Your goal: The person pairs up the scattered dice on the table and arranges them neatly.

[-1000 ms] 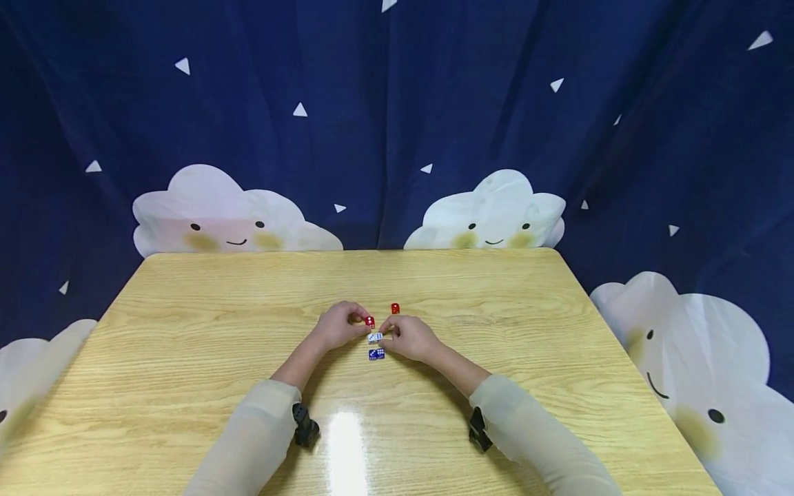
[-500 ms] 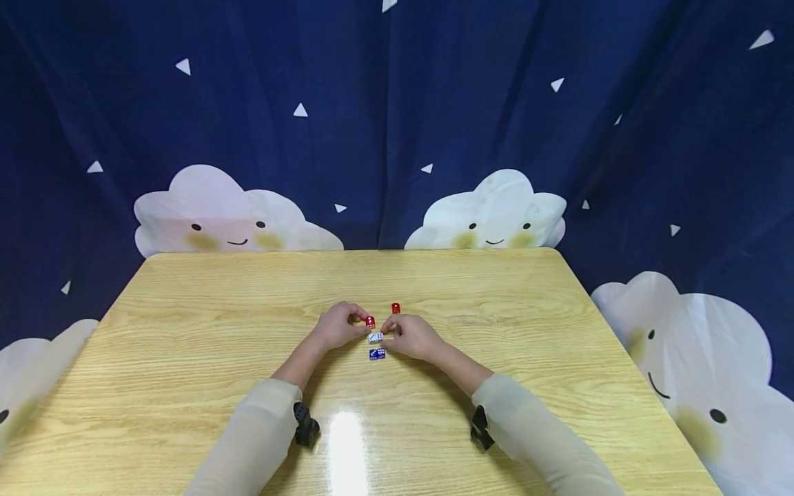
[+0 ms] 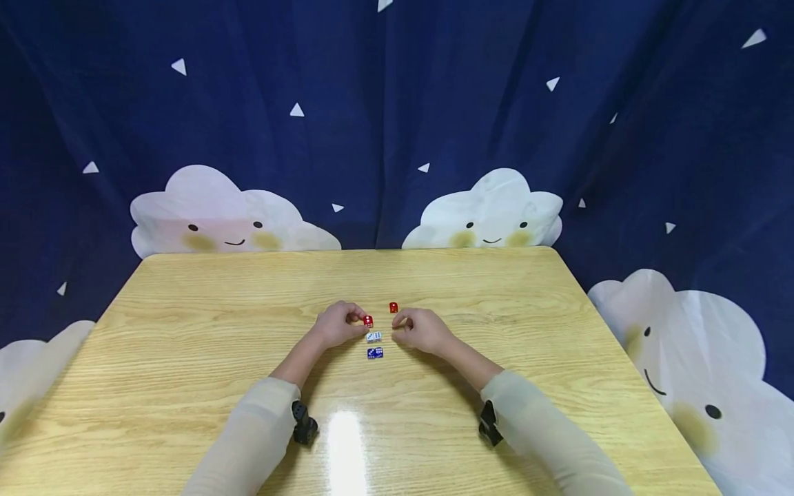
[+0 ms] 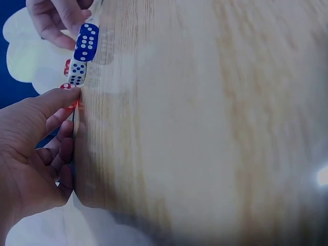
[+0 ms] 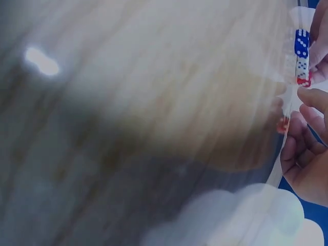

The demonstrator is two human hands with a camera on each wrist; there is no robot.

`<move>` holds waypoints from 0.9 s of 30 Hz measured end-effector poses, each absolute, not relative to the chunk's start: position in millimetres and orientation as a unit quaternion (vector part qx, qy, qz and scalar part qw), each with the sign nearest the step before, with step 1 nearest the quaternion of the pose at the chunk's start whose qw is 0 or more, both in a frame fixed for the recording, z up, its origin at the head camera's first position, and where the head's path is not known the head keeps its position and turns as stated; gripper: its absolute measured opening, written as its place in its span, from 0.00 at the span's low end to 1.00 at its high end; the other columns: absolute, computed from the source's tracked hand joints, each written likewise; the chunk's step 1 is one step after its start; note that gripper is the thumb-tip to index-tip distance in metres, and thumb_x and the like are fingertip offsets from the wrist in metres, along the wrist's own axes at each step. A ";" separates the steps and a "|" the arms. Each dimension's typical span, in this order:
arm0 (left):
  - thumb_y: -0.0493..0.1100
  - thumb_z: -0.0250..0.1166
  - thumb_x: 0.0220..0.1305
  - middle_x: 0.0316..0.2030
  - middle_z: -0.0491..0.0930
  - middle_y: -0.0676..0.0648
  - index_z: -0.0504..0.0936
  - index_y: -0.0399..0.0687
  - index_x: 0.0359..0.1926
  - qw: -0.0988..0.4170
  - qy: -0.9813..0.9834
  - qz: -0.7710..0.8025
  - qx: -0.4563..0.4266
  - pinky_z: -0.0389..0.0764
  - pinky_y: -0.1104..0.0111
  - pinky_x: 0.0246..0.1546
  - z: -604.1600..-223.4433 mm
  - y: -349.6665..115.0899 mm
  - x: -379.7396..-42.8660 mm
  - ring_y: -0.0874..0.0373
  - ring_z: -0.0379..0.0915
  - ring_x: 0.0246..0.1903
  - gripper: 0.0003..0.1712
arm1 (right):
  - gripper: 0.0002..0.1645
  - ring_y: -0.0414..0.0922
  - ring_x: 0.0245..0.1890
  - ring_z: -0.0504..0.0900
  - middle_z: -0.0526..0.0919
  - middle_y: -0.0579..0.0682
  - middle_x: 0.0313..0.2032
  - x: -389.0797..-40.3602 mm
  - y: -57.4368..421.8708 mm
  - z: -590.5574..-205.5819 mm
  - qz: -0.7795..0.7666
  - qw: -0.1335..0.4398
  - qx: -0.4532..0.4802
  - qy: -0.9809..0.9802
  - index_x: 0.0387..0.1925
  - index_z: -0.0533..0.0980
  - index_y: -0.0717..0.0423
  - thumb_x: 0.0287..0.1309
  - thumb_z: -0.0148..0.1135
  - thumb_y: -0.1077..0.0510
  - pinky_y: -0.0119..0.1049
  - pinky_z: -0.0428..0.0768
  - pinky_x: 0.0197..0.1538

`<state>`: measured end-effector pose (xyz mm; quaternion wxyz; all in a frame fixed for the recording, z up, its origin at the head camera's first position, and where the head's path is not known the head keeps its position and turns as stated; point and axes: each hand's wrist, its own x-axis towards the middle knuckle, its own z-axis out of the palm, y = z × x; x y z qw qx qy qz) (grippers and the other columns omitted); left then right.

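My left hand (image 3: 338, 325) pinches a red die (image 3: 369, 322) between thumb and fingers, at the far end of a short line of dice. Directly in front of that die lies a pair of white dice (image 3: 373, 337), side by side, and nearer still a pair of blue dice (image 3: 375, 353). To the right, my right hand (image 3: 424, 331) has its thumb and index finger parted with nothing between them, a small distance from the white pair. Just beyond its fingertips sits another red die (image 3: 393, 307). In the left wrist view, the thumb partly hides the held red die (image 4: 66, 86).
The dice stand on a wooden table (image 3: 205, 331) with a glossy light reflection near its front. Behind the table and along its sides hangs a dark blue curtain (image 3: 347, 138) with white clouds and triangles. Black wrist cameras (image 3: 304, 424) sit below both hands.
My right hand has drawn back to the right, away from the white dice, and its fingertips no longer meet them. The left hand stays at the red die.
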<state>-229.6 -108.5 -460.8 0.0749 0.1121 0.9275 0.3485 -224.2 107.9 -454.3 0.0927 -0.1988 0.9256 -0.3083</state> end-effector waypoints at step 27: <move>0.45 0.70 0.52 0.31 0.75 0.49 0.82 0.47 0.36 0.070 0.925 0.353 0.120 0.67 0.69 0.35 -461.0 -108.7 -229.0 0.60 0.67 0.32 0.11 | 0.11 0.38 0.16 0.66 0.72 0.43 0.15 -245.8 110.9 -451.9 -0.300 0.028 -0.135 0.944 0.38 0.80 0.53 0.56 0.63 0.53 0.30 0.63 0.21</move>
